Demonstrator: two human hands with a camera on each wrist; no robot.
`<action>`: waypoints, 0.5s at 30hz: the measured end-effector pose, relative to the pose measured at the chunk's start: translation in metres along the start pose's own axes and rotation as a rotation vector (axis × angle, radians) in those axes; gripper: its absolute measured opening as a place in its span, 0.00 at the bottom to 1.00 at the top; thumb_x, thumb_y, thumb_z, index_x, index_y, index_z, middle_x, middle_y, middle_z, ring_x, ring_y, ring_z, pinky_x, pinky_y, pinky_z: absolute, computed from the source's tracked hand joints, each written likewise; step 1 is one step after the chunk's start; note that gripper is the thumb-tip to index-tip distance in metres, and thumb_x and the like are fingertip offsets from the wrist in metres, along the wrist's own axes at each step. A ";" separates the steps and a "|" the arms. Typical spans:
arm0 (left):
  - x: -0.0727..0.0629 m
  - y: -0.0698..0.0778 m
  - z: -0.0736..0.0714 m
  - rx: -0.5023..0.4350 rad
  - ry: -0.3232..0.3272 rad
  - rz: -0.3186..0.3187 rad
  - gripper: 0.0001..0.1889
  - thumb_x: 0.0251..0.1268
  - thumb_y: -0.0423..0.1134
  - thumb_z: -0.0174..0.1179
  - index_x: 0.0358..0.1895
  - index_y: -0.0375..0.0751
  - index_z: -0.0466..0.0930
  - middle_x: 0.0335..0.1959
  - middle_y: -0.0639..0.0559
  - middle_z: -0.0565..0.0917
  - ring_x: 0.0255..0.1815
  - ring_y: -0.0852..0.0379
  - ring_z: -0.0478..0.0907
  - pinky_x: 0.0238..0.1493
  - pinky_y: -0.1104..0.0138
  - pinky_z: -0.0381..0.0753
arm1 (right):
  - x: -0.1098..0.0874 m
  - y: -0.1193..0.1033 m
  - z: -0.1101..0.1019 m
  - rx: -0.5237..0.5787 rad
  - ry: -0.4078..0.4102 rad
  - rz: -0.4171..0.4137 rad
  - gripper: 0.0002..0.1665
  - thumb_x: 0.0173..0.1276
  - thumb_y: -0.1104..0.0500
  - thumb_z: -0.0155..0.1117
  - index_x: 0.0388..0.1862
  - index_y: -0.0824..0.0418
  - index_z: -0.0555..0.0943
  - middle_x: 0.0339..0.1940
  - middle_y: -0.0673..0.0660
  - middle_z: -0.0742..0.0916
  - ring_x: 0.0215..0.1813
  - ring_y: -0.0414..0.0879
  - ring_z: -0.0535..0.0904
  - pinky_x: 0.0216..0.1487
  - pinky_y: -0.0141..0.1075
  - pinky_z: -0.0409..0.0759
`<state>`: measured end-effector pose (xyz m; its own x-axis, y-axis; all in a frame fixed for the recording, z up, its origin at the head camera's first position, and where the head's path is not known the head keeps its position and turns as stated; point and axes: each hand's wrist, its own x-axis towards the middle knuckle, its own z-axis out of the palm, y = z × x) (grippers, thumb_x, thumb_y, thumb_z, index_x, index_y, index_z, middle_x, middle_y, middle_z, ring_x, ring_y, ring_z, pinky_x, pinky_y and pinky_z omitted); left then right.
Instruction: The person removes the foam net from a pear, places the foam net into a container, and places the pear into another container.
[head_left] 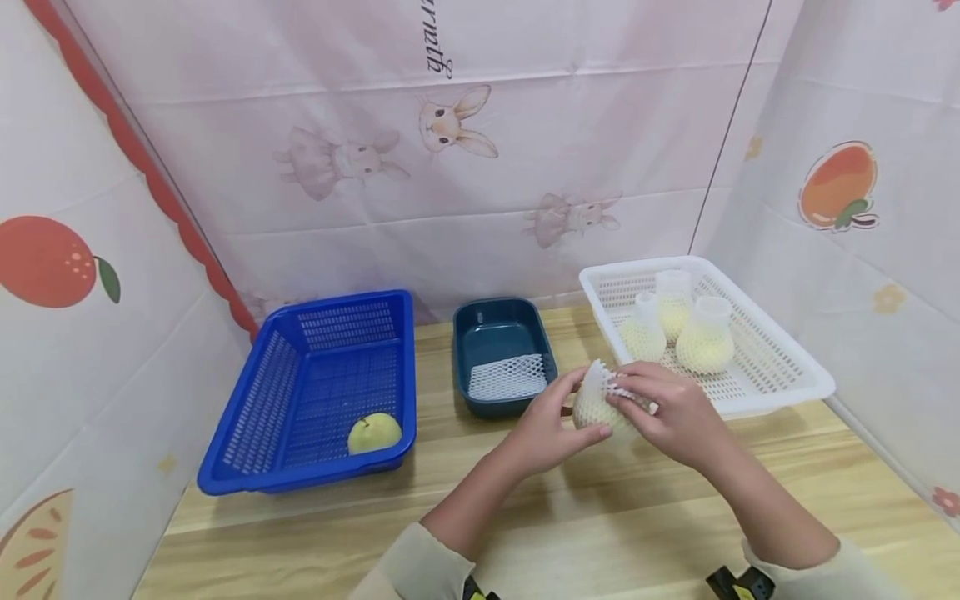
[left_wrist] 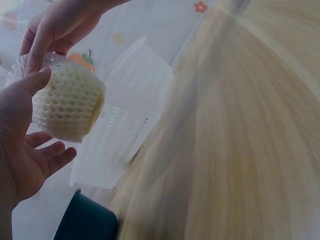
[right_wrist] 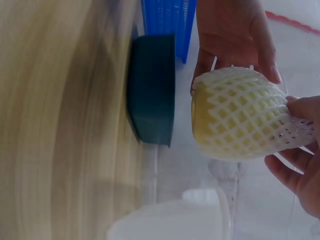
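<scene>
A yellow pear (right_wrist: 201,117) sits inside a white foam net sleeve (head_left: 592,406), with one end of the fruit bare in the right wrist view. My right hand (head_left: 678,417) pinches the loose, gathered end of the sleeve between thumb and fingers. On the other side my left hand (head_left: 542,427) lies around the pear, its thumb close against the net. In the left wrist view the other left fingers (left_wrist: 52,156) are spread and apart from the fruit. Both hands are above the table, in front of the white basket (head_left: 780,392).
Several net-sleeved pears (head_left: 705,346) stand in the white basket at right. A dark green tray (head_left: 501,310) holds flat foam nets (head_left: 508,377). At left, a blue basket (head_left: 303,479) contains one bare pear (head_left: 375,433). Printed curtains (head_left: 450,192) enclose the wooden table (head_left: 315,542).
</scene>
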<state>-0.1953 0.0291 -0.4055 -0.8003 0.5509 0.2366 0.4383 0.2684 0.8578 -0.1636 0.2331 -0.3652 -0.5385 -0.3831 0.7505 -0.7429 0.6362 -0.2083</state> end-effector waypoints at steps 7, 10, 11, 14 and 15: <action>-0.018 -0.017 -0.013 0.008 -0.067 -0.049 0.33 0.60 0.56 0.67 0.68 0.61 0.68 0.63 0.64 0.75 0.58 0.67 0.74 0.54 0.70 0.79 | -0.004 -0.010 0.028 0.034 -0.068 -0.006 0.11 0.53 0.63 0.75 0.37 0.60 0.88 0.40 0.54 0.89 0.45 0.47 0.85 0.48 0.34 0.81; -0.026 -0.025 -0.021 -0.005 -0.101 -0.081 0.31 0.60 0.58 0.67 0.66 0.63 0.69 0.62 0.66 0.75 0.58 0.68 0.74 0.55 0.69 0.79 | -0.006 -0.012 0.041 0.055 -0.086 -0.013 0.11 0.53 0.63 0.75 0.37 0.59 0.88 0.41 0.53 0.89 0.44 0.46 0.85 0.46 0.37 0.83; -0.028 -0.027 -0.024 -0.013 -0.112 -0.092 0.31 0.60 0.57 0.67 0.66 0.64 0.69 0.62 0.66 0.75 0.58 0.67 0.75 0.56 0.69 0.79 | -0.007 -0.012 0.046 0.063 -0.089 -0.021 0.11 0.53 0.64 0.75 0.38 0.59 0.88 0.41 0.53 0.89 0.44 0.47 0.85 0.46 0.38 0.83; -0.037 -0.034 -0.033 -0.029 -0.140 -0.132 0.29 0.60 0.56 0.68 0.64 0.63 0.70 0.60 0.66 0.76 0.58 0.67 0.76 0.56 0.69 0.78 | -0.008 -0.014 0.061 0.078 -0.102 -0.037 0.12 0.53 0.64 0.75 0.38 0.60 0.88 0.41 0.54 0.89 0.44 0.47 0.86 0.45 0.40 0.84; -0.039 -0.036 -0.036 -0.032 -0.146 -0.146 0.29 0.60 0.55 0.68 0.65 0.63 0.70 0.60 0.66 0.77 0.58 0.66 0.76 0.56 0.68 0.79 | -0.007 -0.015 0.066 0.082 -0.109 -0.037 0.12 0.54 0.63 0.75 0.39 0.60 0.88 0.41 0.54 0.89 0.44 0.47 0.86 0.45 0.40 0.85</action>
<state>-0.1945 -0.0308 -0.4294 -0.7858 0.6170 0.0425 0.3073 0.3299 0.8926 -0.1747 0.1819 -0.4092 -0.5467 -0.4785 0.6871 -0.7907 0.5650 -0.2357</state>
